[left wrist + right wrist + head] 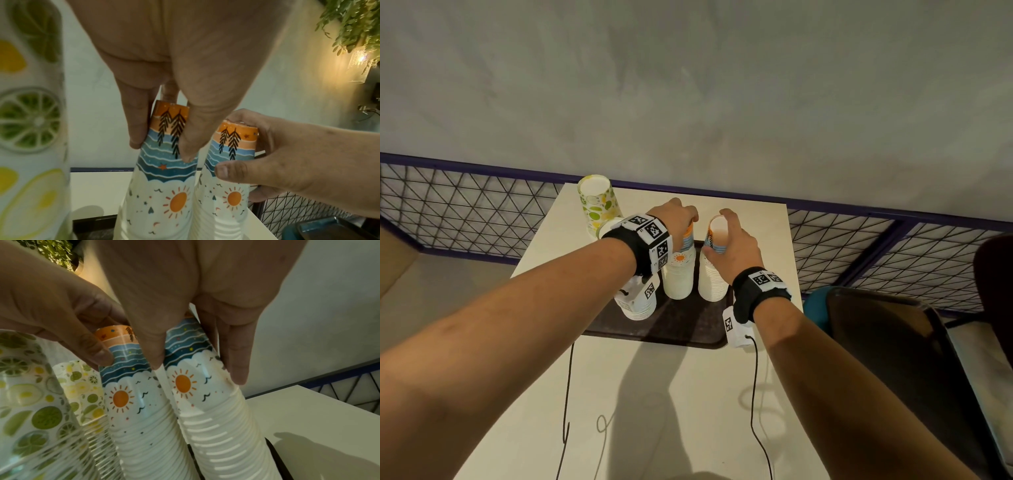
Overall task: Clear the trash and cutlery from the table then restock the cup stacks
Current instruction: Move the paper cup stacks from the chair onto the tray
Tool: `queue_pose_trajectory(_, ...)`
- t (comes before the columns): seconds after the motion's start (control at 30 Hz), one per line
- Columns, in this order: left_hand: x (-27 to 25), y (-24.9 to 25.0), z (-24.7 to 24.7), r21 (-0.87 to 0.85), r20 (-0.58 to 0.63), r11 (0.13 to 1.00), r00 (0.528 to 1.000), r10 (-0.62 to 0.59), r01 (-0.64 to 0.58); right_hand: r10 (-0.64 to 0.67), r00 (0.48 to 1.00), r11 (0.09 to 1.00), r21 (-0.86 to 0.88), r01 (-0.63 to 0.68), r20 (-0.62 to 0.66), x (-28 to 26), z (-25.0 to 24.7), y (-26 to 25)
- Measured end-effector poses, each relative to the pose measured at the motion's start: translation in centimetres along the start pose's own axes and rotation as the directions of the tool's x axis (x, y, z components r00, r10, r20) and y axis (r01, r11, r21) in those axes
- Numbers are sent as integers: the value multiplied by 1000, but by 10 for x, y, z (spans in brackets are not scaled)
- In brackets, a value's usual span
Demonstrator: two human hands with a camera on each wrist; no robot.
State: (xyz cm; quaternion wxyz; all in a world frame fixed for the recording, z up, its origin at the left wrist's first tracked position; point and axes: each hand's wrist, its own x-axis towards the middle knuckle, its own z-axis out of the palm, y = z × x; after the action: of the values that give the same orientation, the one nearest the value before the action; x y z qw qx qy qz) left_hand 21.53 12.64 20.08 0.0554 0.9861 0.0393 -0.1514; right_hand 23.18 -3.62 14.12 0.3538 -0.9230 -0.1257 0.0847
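Two upside-down stacks of sun-and-wave paper cups stand side by side on a dark tray (688, 329). My left hand (678, 219) grips the top cup of the left sun stack (678, 274) from above; in the left wrist view the left hand (162, 146) has thumb and fingers curled around that stack (164, 186). My right hand (732, 240) grips the top cup of the right sun stack (712, 281); in the right wrist view the right hand (195, 368) pinches that stack (216, 426).
A citrus-print cup stack (597, 202) stands at the table's far left; another (637, 305) sits on the tray under my left wrist. The white table (654, 394) backs onto a wire mesh fence (465, 212). A dark bin (887, 342) stands to the right.
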Motion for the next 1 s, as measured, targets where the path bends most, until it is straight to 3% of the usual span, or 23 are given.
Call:
queue_pose_trajectory(0.17,-16,-1,-3,-66,-12,997,999,-37,36,-56,997,998,10,56,47,-3,-12,-1)
queue_pose_trajectory(0.3,-43,1,-22,-193,-179,980,981,-73,38,-106,994,994,38,105,21,-7,-32,1)
queue_pose_trajectory(0.53,-99,-15,-52,-327,-477,940,841,-256,101,-288,946,955,27,295,-151,-38,-61,-13)
queue_pose_trajectory(0.63,-115,-34,-52,-390,-509,908,786,-349,151,-369,910,928,-30,370,-188,-60,-58,-30)
queue_pose_trajectory(0.73,-124,-53,-53,-383,-475,903,796,-375,197,-432,886,897,18,441,-168,-82,-49,-53)
queue_pose_trajectory(0.87,-116,-87,-54,-296,-426,920,827,-367,256,-471,882,877,103,469,-4,-92,-21,-82)
queue_pose_trajectory(1.0,-96,-123,-53,-205,-325,945,893,-313,256,-472,875,882,39,470,108,-88,5,-105)
